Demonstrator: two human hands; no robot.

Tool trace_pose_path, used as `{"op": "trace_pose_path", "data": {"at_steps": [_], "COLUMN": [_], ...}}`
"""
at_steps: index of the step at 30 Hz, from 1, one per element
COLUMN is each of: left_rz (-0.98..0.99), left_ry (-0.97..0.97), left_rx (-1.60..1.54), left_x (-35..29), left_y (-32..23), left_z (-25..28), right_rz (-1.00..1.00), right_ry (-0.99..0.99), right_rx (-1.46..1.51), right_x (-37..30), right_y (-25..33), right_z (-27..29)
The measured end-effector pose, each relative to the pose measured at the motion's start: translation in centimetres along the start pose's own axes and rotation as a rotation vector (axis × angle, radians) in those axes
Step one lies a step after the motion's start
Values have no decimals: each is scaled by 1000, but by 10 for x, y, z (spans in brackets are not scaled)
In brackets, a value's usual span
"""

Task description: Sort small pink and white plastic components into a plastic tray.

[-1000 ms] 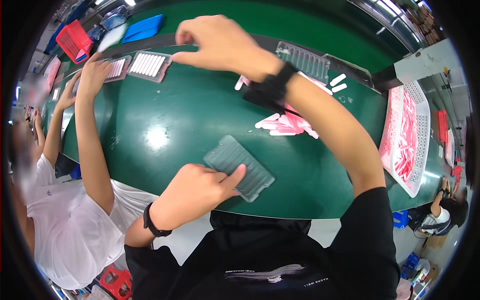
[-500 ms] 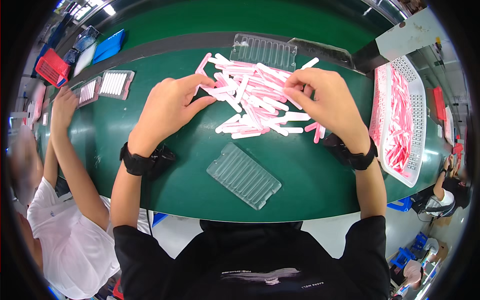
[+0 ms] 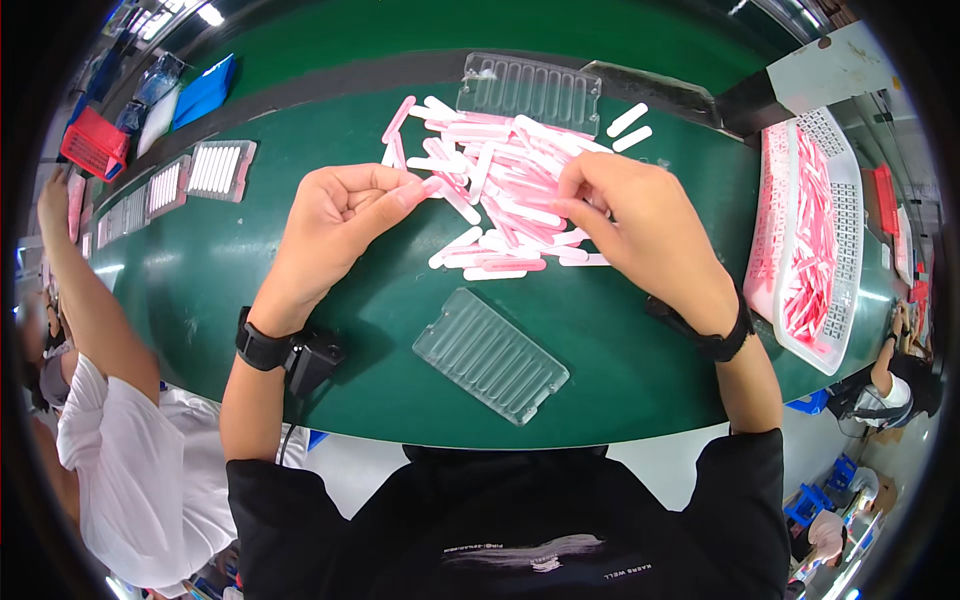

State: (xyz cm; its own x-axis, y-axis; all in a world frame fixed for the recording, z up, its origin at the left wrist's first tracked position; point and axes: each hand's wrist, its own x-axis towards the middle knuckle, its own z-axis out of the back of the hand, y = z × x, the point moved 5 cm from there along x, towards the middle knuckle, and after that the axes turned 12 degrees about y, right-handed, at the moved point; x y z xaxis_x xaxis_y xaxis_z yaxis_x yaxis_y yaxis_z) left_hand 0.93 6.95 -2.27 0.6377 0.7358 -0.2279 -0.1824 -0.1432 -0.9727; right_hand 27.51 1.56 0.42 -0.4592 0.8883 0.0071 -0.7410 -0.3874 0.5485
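Note:
A loose heap of flat pink and white plastic sticks [image 3: 515, 190] with rounded ends lies on the green table. At the heap's left side, my left hand [image 3: 350, 215] pinches one stick [image 3: 432, 186] between thumb and forefinger. My right hand [image 3: 640, 215] reaches over the right side of the heap, thumb and fingers drawn together against the sticks. What it holds, if anything, is hidden. In front of me a clear ribbed tray [image 3: 490, 355] lies slanted with bare grooves. Behind the heap a second clear tray [image 3: 528, 90] lies partly covered by sticks.
A white basket [image 3: 845, 230] full of the same sticks stands at right. Filled trays [image 3: 221, 170] sit at far left, close to a red basket [image 3: 96, 143] and a blue bag [image 3: 205, 92]. A co-worker's arm [image 3: 100, 290] reaches across on the left. A metal post [image 3: 830, 65] rises at upper right.
My left fingers have closed further on a stick. My right hand has shifted slightly left over the heap. Two white sticks now lie apart beyond it. The co-worker's arm has moved farther left.

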Motion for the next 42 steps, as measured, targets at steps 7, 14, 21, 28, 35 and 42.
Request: {"op": "trace_pose_path", "data": {"at_steps": [7, 14, 21, 28, 35, 42], "left_rz": [-46, -164, -85, -167, -105, -74], "left_ry": [40, -43, -94, -33, 22, 38], "left_rx": [-67, 130, 398, 264, 287, 394], "left_x": [-3, -2, -6, -5, -4, -5], "left_y": [2, 2, -9, 5, 0, -4], "left_z": [-6, -9, -9, -10, -10, -12], "right_rz": [-21, 111, 109, 252, 339, 238], "right_ry": [-103, -179, -241, -111, -63, 49], "right_rx": [543, 833, 816, -73, -252, -71], "right_x": [5, 4, -1, -20, -55, -57], "right_y": [4, 8, 8, 49, 107, 106], "right_z": [10, 3, 3, -1, -56, -54]}}
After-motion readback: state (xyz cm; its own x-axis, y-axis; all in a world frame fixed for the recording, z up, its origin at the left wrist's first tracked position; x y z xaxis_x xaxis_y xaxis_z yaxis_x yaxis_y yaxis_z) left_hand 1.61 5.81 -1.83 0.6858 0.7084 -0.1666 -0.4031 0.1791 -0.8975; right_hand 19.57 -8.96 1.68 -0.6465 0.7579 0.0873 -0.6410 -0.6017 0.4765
